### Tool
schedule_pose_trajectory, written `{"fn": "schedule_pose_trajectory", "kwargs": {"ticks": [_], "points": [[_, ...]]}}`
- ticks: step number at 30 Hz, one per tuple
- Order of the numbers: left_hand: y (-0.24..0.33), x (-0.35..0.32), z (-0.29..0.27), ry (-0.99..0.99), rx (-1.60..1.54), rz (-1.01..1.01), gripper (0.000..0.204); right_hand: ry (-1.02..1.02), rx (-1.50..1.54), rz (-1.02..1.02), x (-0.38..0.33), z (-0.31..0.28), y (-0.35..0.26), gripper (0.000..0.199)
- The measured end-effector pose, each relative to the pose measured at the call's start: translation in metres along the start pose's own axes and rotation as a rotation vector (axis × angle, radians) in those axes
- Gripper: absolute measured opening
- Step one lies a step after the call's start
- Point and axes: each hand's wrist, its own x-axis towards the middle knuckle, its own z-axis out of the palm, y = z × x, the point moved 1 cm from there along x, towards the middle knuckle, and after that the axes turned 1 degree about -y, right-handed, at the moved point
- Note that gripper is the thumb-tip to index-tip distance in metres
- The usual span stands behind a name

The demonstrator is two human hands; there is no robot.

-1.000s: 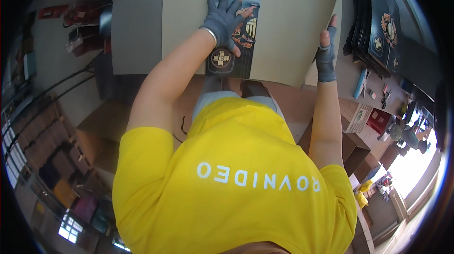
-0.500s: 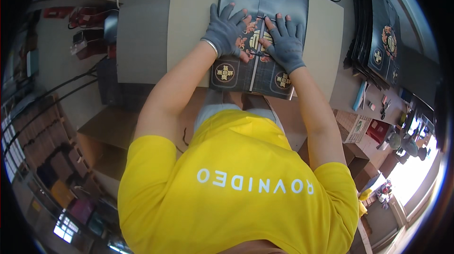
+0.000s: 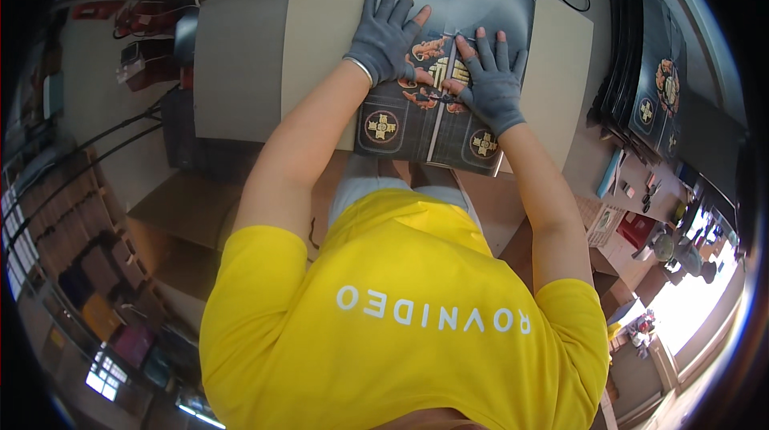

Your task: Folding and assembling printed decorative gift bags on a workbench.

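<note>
- Daylight pours in at right, that bright opening (image 3: 690,310) blown out to white!
- The left side sits dim, a small window (image 3: 106,375) and a light strip (image 3: 200,416) glowing low down.
- Yellow shirt (image 3: 416,286) and black printed sheet (image 3: 503,4) come up sharp, soft shadows in the shirt's folds.
- Far-right clutter (image 3: 664,248) smears soft against the glare.
- Fisheye bending straight edges near the rim, black swallowing the corners!

Dark right panel (image 3: 498,12) now folded over, right hand's fingers (image 3: 485,54) moved onto it
</note>
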Motion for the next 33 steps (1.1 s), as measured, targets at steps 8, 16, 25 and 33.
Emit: {"fn": "schedule_pose_trajectory", "kwargs": {"ticks": [8, 16, 25, 33], "points": [[-0.001, -0.001, 0.003, 0.026, -0.007, 0.006, 0.125, -0.046, -0.015, -0.016, 0.001, -0.001, 0.0, 0.083], [0.008, 0.008, -0.01, -0.101, -0.005, -0.043, 0.124, -0.036, 0.043, -0.01, -0.002, 0.003, 0.002, 0.083], [0.012, 0.014, -0.003, -0.156, 0.09, -0.042, 0.123, -0.041, 0.011, -0.028, 0.001, 0.0, 0.002, 0.083], [0.014, 0.014, 0.007, -0.006, 0.102, 0.003, 0.101, -0.048, 0.002, -0.028, 0.0, 0.002, -0.002, 0.088]]}}
